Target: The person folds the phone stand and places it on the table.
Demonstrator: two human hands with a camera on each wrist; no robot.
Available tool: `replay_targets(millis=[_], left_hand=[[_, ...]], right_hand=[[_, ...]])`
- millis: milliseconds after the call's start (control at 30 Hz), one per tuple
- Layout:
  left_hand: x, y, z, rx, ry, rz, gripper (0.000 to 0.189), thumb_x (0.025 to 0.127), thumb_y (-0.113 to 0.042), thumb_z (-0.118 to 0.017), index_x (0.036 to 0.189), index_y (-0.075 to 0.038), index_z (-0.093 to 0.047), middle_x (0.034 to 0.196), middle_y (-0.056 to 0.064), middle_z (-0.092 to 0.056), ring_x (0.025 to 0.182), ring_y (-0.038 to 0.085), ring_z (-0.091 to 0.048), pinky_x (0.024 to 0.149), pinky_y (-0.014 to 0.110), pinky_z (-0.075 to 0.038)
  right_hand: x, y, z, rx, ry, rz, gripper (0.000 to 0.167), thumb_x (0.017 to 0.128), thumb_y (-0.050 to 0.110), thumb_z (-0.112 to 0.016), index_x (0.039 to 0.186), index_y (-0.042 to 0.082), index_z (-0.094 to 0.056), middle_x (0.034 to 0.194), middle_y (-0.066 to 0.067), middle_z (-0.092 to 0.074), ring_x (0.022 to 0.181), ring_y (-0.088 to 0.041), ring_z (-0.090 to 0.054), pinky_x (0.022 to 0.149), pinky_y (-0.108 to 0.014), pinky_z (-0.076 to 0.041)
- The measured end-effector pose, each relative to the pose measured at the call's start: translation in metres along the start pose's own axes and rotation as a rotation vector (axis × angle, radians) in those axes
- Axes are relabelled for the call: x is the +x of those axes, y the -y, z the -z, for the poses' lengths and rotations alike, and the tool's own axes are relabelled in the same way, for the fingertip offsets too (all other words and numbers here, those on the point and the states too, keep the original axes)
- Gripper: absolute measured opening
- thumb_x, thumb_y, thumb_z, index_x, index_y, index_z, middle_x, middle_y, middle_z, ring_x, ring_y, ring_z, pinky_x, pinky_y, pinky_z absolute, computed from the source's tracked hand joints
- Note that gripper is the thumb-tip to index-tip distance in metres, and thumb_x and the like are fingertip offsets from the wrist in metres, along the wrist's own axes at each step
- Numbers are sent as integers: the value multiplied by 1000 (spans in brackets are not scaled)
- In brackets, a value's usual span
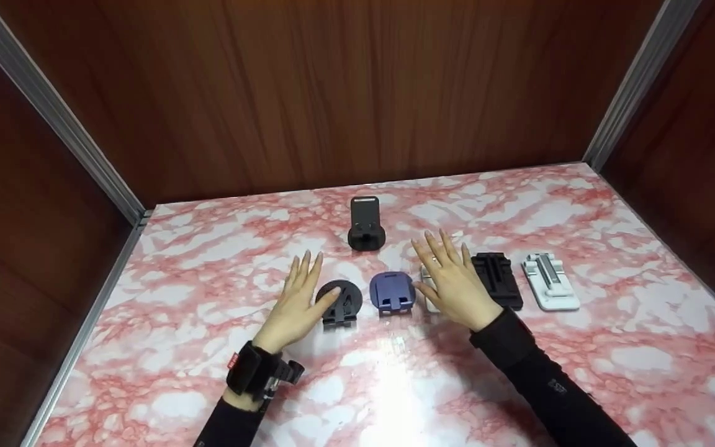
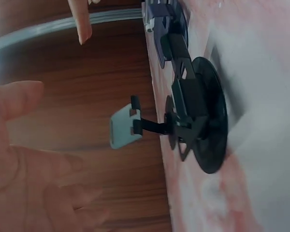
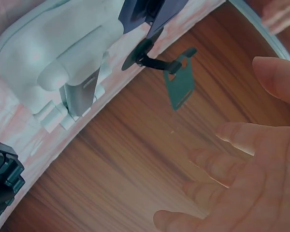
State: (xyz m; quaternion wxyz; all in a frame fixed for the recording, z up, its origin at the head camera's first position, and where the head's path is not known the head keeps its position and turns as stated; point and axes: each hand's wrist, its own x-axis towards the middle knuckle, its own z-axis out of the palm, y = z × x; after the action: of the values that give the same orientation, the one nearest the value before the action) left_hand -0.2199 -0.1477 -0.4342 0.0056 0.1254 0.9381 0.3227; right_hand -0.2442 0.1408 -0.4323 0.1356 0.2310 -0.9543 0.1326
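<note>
My left hand (image 1: 297, 305) hovers with spread, straight fingers beside a folded black round-based phone stand (image 1: 349, 299), its thumb overlapping the stand in the head view. To the right lies a folded blue-purple phone stand (image 1: 393, 290). My right hand (image 1: 455, 287), fingers extended, is over a white phone stand (image 3: 43, 53) that it mostly hides in the head view. Past that hand lie a black rectangular folded stand (image 1: 498, 280) and another white folded stand (image 1: 550, 282). Farther back, a black phone stand (image 1: 365, 225) stands unfolded and upright on its round base. Neither hand holds anything.
The stands rest on a red-and-white marbled table (image 1: 208, 372). A wood-grain panel (image 1: 357, 93) rises behind it, with grey metal posts (image 1: 643, 81) at the corners and darker panels on both sides.
</note>
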Motion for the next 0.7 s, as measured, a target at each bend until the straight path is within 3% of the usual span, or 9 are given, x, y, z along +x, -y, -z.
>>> replay_targets(millis=[133, 300, 533, 700], left_hand=[[0, -13, -4, 129, -79, -59, 77, 92, -57, -40, 149, -17, -8, 157, 7, 4, 144, 29, 6, 118, 48, 1], [11, -30, -6, 185, -93, -102, 78, 92, -55, -41, 149, -15, -7, 157, 5, 4, 144, 27, 7, 118, 49, 0], [46, -38, -3, 76, -61, -92, 77, 94, -48, -41, 149, -14, 0, 156, 7, 8, 144, 25, 10, 117, 46, 3], [75, -33, -2, -42, -93, -64, 75, 96, -42, -43, 148, -3, -7, 156, 16, -1, 143, 34, 2, 118, 46, -4]], right_hand=[[2, -1, 1, -8, 19, -12, 71, 88, 32, -60, 147, 14, -24, 153, -16, -20, 143, -36, -10, 109, -66, -16], [3, -3, 4, -9, 46, -26, 70, 90, 34, -58, 148, 14, -23, 154, -15, -18, 143, -36, -8, 109, -66, -14], [3, -5, 7, 4, 38, -37, 70, 90, 35, -58, 147, 14, -24, 154, -15, -18, 143, -37, -7, 109, -66, -12], [2, -6, 7, 7, 36, -32, 71, 89, 35, -58, 148, 15, -24, 154, -14, -18, 143, -36, -8, 110, -66, -12]])
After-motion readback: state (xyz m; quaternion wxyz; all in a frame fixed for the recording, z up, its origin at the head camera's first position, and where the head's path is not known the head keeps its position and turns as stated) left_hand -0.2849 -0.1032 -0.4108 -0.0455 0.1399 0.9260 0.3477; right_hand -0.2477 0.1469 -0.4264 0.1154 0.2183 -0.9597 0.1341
